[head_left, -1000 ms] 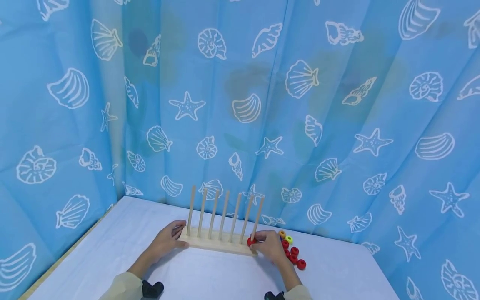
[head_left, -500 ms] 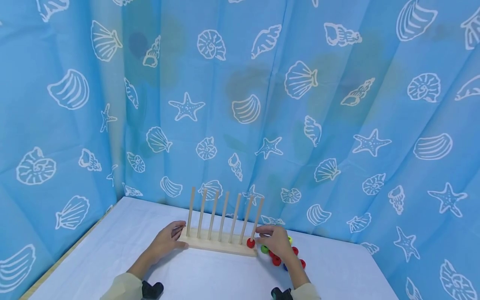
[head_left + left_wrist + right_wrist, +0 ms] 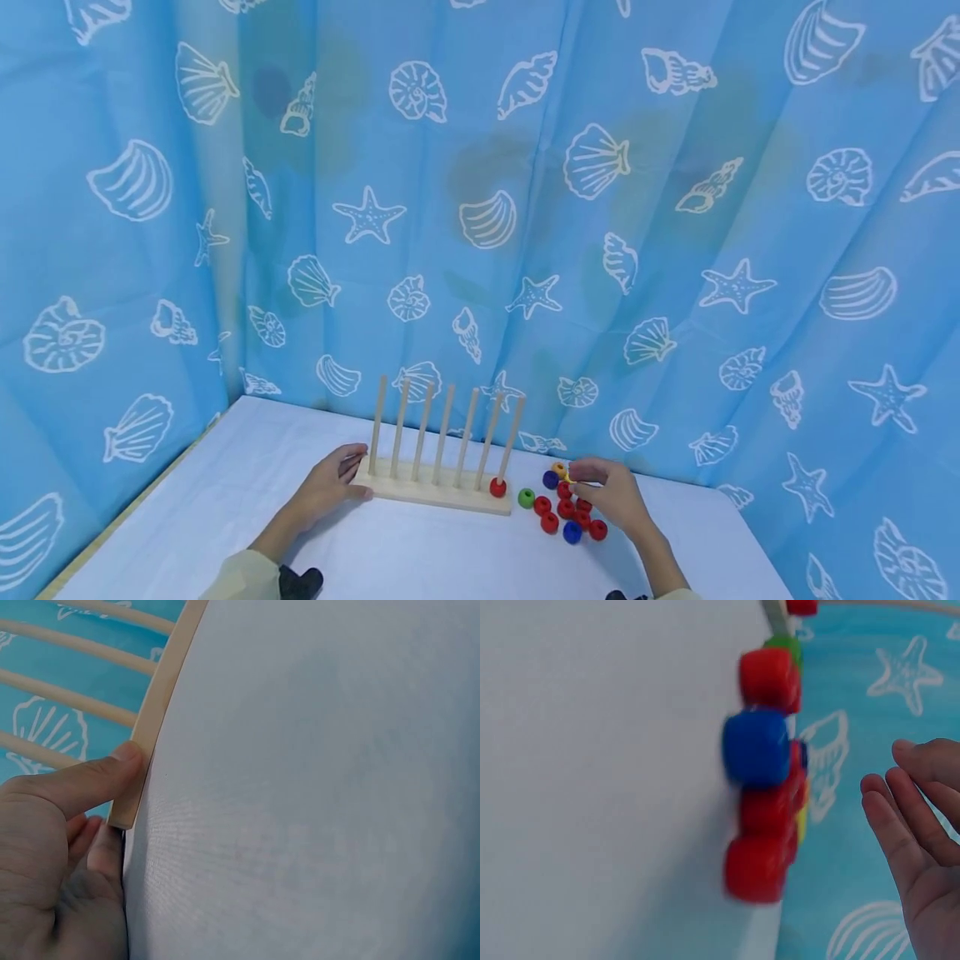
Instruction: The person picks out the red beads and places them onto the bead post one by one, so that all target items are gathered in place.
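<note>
Left hand grip pinching left end of wooden peg rack on tabletop. Right hand grip open, fingers relaxed over loose beads right of rack.

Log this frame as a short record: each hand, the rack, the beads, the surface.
left hand: thumb and fingers hold the left end of the rack
right hand: over the loose beads, fingers relaxed, holding nothing in the wrist view
rack: wooden base, seven upright pegs
bead on rack: one red, at the foot of the rightmost peg
loose beads: red, blue, green, yellow, clustered right of the rack
table: white cloth
</note>
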A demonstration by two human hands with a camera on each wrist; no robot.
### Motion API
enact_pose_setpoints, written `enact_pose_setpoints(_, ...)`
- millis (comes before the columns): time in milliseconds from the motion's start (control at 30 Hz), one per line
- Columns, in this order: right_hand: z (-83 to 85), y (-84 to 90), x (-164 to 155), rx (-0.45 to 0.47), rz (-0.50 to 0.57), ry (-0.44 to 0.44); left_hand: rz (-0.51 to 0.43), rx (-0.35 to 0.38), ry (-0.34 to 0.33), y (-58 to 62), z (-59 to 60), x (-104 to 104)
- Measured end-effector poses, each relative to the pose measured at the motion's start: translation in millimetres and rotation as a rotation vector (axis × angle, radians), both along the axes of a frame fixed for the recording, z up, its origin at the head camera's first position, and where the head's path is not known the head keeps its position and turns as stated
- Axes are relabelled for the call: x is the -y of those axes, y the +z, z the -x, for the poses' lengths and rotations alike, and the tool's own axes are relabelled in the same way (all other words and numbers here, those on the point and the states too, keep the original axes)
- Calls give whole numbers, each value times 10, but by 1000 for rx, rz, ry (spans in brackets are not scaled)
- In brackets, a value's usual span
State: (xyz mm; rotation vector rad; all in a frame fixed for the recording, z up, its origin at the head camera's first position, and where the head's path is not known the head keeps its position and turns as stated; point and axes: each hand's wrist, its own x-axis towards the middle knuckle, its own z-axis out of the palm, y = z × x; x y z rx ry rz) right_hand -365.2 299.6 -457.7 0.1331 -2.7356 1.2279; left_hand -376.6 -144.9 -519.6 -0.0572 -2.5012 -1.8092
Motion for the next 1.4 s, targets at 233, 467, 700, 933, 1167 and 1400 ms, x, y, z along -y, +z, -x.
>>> enact_pose_setpoints(233,-4,-168,-219,41,-55,-56,-5,2,-4,-28,-15,30)
enact_pose_setpoints(467,71,-304,-407,75,-59,-77,-7,1,-21,-46,4,38)
enact_pose_setpoints(700,150,-433,-543,151,48,-33,11,-9,-2,-37,36,32)
enact_pose_setpoints(933,179,-494,-561,204,91,1,-28,-2,12,-33,11,22)
enact_pose_setpoints(1167,177,-442,-497,211,87,0,32,-43,9,-6,-18,-7)
enact_pose_setpoints(1400,142,-382,-423,220,79,-33,73,-97,-5,-47,20,-15)
